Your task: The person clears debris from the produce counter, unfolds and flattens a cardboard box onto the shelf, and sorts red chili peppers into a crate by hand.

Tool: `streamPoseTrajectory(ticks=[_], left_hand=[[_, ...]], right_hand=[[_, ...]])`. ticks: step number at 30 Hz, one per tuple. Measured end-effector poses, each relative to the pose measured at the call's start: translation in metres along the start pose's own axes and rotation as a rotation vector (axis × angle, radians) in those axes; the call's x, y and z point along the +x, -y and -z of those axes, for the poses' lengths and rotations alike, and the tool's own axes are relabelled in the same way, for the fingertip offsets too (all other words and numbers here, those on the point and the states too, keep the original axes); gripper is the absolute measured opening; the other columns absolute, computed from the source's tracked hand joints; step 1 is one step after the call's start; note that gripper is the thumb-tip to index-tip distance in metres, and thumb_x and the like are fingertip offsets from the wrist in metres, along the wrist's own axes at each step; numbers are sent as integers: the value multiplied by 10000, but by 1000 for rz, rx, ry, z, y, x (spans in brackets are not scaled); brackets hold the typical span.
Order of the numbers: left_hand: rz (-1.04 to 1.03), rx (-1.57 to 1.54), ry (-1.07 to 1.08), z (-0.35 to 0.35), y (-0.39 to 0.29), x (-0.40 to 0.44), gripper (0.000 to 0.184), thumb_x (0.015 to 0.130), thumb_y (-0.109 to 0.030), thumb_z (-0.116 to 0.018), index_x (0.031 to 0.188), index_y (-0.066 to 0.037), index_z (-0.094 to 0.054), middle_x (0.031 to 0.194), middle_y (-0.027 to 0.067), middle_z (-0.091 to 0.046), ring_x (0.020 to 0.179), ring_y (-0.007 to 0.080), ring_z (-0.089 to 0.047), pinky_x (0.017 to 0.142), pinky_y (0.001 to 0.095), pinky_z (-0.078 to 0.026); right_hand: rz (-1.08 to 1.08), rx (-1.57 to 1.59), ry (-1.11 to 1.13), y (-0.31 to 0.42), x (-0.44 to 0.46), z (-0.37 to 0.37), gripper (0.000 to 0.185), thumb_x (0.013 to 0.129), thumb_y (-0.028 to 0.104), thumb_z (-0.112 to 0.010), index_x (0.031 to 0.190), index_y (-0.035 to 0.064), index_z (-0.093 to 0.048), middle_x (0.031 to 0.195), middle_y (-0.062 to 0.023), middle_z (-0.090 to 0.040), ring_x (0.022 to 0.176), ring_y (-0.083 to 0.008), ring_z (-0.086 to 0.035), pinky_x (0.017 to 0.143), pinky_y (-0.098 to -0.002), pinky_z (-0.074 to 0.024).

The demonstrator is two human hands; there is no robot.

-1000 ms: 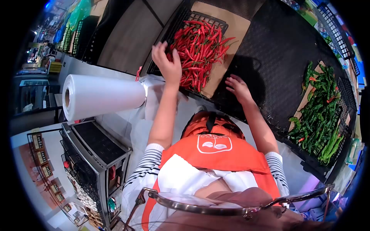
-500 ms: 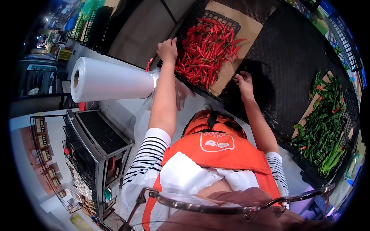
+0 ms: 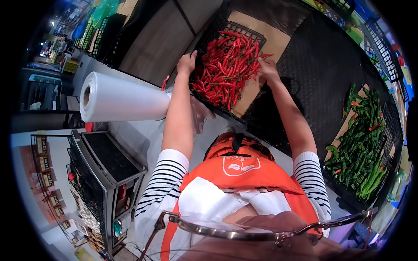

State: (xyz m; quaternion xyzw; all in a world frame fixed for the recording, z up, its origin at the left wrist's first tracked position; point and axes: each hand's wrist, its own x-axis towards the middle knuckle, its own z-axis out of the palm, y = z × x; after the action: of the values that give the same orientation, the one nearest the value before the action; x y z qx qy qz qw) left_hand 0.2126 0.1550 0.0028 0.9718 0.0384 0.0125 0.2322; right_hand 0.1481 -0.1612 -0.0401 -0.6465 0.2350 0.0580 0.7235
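Note:
A heap of red chili peppers (image 3: 227,69) lies in a black plastic crate (image 3: 252,31) on the display stand. At the heap's left side, my left hand (image 3: 186,63) has its fingers curled by the crate's edge; what they hold, if anything, is hidden. My right hand (image 3: 267,69) touches the heap's right side, its fingers closed around chilies there. Under that hand, brown cardboard (image 3: 278,39) shows beside the peppers. Some fingertips are hidden among the chilies.
A large roll of clear plastic bags (image 3: 124,98) sticks out left of my left forearm. Green chili peppers (image 3: 359,139) lie in another crate at the right, across black mesh matting (image 3: 324,74). A metal-framed stand (image 3: 115,152) is at the lower left.
My right hand has moved up and left from above the black matting to the red chilies and closed on some. My left hand stays by the crate's edge. The view has shifted slightly.

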Motion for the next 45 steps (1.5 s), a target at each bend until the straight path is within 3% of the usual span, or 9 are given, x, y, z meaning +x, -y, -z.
streamPoseTrajectory(ticks=[10, 15, 19, 23, 28, 29, 32, 35, 45], left_hand=[[12, -83, -102, 5, -14, 8, 461, 859, -490, -395, 902, -104, -643, 793, 96, -646, 808, 296, -601, 727, 393, -438], [24, -287, -83, -8, -10, 31, 443, 873, -435, -424, 892, -46, -635, 780, 125, -642, 678, 250, -629, 660, 362, -467], [79, -684, -31, -27, -5, 40, 439, 888, -396, -441, 857, 0, -627, 732, 127, -638, 564, 191, -619, 589, 334, -487], [111, -946, 42, -21, -12, 37, 392, 908, -320, -456, 876, 42, -605, 748, 84, -630, 573, 169, -608, 462, 293, -484], [190, -1048, 161, -16, -16, 37, 382, 917, -325, -439, 940, 30, -579, 793, 97, -626, 582, 183, -606, 454, 306, -481], [198, -1064, 187, -16, -16, 37, 380, 918, -325, -436, 938, 26, -579, 787, 98, -625, 583, 182, -605, 453, 306, -480], [225, -1068, 217, -11, -28, 29, 382, 925, -329, -418, 923, 19, -577, 760, 93, -617, 585, 182, -598, 468, 314, -483], [233, -1022, 348, -8, -37, 32, 393, 936, -350, -376, 996, 10, -523, 856, 134, -625, 657, 225, -624, 543, 301, -501], [9, -1096, 425, 54, -78, -2, 284, 899, -116, -412, 1169, -35, -446, 861, 95, -605, 692, 184, -602, 569, 307, -498]], right_hand=[[572, -621, -258, 20, 7, -85, 549, 795, 228, -595, 1255, 36, -364, 1183, -206, -472, 1093, -349, -457, 908, -401, -380], [521, -1130, -90, 106, 0, -89, 611, 833, 528, -436, 1287, 120, -415, 1196, -128, -517, 1120, -360, -441, 963, -500, -294], [597, -476, 403, 140, 8, -58, 589, 898, 536, -301, 1338, 149, -359, 1287, -153, -448, 1221, -278, -384, 1017, -366, -267], [879, -288, 232, 154, -5, -15, 586, 927, 479, -284, 1331, 59, -347, 1258, -197, -456, 1186, -242, -421, 979, -326, -320], [484, -158, -42, 97, -43, 35, 505, 931, 415, -338, 1241, 29, -443, 1071, -60, -572, 959, -141, -529, 761, -255, -403], [516, -92, -47, 77, -56, 35, 481, 908, 435, -395, 998, -8, -559, 905, -74, -581, 781, -146, -508, 731, -257, -407], [191, -21, 154, 41, -109, 28, 590, 905, 386, -456, 1347, 35, -283, 1017, -52, -533, 891, -150, -520, 827, -282, -413], [137, 115, 356, 24, -117, 16, 498, 941, 354, -375, 1334, 55, -307, 1155, -68, -510, 1005, -151, -532, 855, -321, -444], [420, 312, 282, 89, -144, 3, 351, 925, 249, -387, 1124, -31, -459, 923, -104, -597, 773, -185, -612, 755, -336, -512]])
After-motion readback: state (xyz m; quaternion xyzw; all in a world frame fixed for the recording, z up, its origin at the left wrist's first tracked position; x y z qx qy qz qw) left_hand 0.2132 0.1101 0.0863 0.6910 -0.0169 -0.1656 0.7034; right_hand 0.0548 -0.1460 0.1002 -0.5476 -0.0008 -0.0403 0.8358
